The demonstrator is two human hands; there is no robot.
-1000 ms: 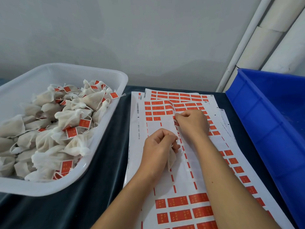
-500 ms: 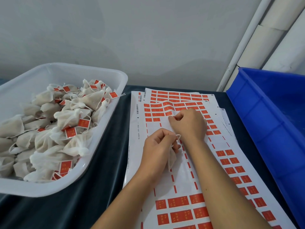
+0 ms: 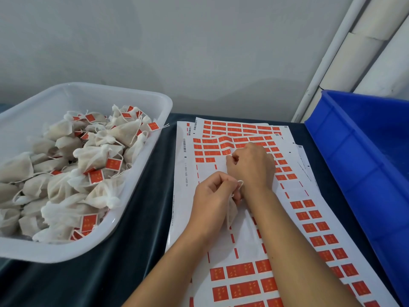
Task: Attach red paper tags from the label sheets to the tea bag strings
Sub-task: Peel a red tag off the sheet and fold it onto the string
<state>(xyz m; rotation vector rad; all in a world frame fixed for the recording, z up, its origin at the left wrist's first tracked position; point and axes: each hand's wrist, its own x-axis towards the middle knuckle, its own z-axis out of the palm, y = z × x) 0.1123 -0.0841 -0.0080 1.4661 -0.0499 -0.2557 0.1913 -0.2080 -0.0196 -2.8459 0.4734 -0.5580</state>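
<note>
blue plastic is filling the crate (image 3: 365, 165) sitting to the right of both hands, and a white tub (image 3: 141, 178) of tagged tea bags is lying to their left. the label sheets (image 3: 250, 244) are spreading out under both hands. the right hand (image 3: 251, 167) is pinching a red tag (image 3: 226, 152) at the sheet's peeled edge. just nearer, the left hand (image 3: 213, 200) is gripping a tea bag (image 3: 232, 212) and its looping string (image 3: 240, 183).
</note>
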